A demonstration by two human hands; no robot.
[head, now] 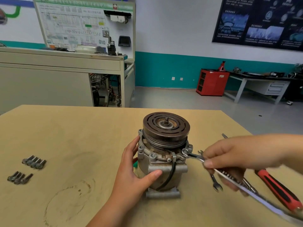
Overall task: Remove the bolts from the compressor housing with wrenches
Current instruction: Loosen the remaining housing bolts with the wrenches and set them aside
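I see the compressor (162, 169) upright mid-worktop (82, 136). L hand (139, 167) wraps its side, thumb across the front. R hand (229, 154) pinches a wrench (193, 156) (ring end on a flange bolt (185, 151)). Loose bolts (34, 161) lie near the left edge.

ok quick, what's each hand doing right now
Left hand: grips the compressor housing.
Right hand: holds the wrench, its ring end on a bolt.
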